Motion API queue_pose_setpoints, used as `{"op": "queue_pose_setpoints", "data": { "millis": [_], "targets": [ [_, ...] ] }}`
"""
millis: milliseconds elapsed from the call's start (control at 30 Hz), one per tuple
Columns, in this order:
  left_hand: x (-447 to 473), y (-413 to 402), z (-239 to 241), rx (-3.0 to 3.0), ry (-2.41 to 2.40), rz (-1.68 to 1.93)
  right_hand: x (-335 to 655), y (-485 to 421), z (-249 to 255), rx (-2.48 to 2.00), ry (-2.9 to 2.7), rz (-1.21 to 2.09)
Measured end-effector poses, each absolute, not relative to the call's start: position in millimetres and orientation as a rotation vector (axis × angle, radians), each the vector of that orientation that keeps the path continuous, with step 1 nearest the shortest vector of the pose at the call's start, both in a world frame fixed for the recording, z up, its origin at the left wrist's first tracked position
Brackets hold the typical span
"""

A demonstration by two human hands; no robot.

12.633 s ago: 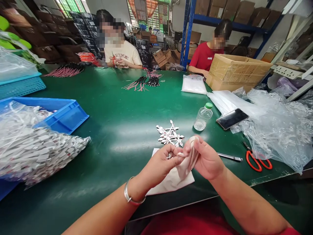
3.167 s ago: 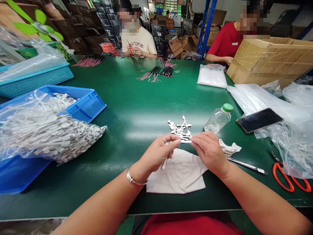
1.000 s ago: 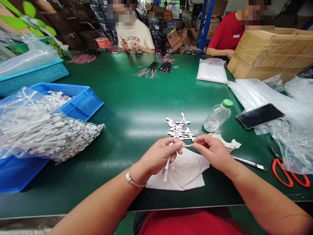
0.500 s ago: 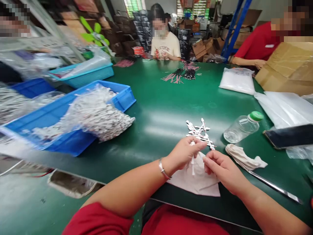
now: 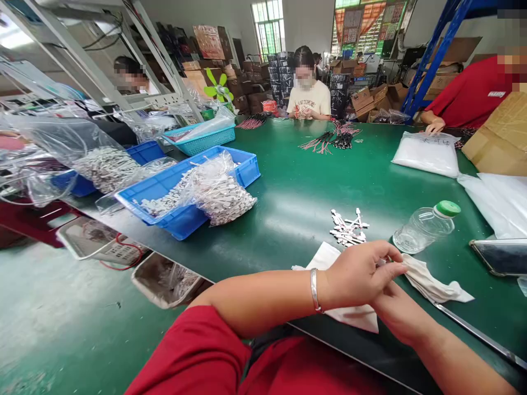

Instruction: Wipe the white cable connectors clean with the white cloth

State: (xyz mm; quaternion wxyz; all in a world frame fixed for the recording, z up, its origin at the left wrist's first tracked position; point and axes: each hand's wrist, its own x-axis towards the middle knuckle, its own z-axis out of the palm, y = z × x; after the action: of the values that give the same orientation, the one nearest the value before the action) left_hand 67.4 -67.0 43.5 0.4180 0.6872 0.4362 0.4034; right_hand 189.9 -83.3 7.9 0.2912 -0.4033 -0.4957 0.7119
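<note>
1. The left hand lies over the right hand, and from this view they seem to touch.
2. Thumb and forefinger of the left hand are curled toward each other; whether some piece is pinched there, I cannot tell. The right fingertips are hidden behind the left hand, so their grip also cannot be told.
3. Just beyond the grip, small white connector pieces lie in a loose pile on the green table.
4. Below the grip and toward its left is spread a white cloth.
5. At the right of the grip is a crumpled cloth; farther beyond stands a clear bottle.
6. Well to the left of the grip, a clear bag of white pieces leans over a blue tray.
</note>
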Motion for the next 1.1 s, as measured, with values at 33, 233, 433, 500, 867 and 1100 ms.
{"op": "queue_pose_setpoints", "data": {
  "millis": [33, 233, 433, 500, 867, 1100],
  "targets": [
    [71, -68, 44, 1.732, 1.106, 1.017, 193, -82, 5, -1.074, -1.31, 1.908],
    [82, -61, 43, 1.444, 1.167, 0.977, 194, -73, 0, -1.062, -1.281, 1.998],
    [69, -44, 34, 0.808, 0.961, 0.929, 192, -69, 12, -0.974, -1.151, 2.157],
    [59, -44, 30, 0.782, 0.818, 0.897, 195, -68, 14, -0.925, -1.124, 2.191],
    [42, -78, 22, 1.138, 0.824, 0.695, 195, -84, 12, -0.903, -1.432, 2.287],
    [-83, -84, 86, 1.784, 1.668, 1.072, 193, -86, 11, -1.029, -1.502, 2.289]
  ]
}}
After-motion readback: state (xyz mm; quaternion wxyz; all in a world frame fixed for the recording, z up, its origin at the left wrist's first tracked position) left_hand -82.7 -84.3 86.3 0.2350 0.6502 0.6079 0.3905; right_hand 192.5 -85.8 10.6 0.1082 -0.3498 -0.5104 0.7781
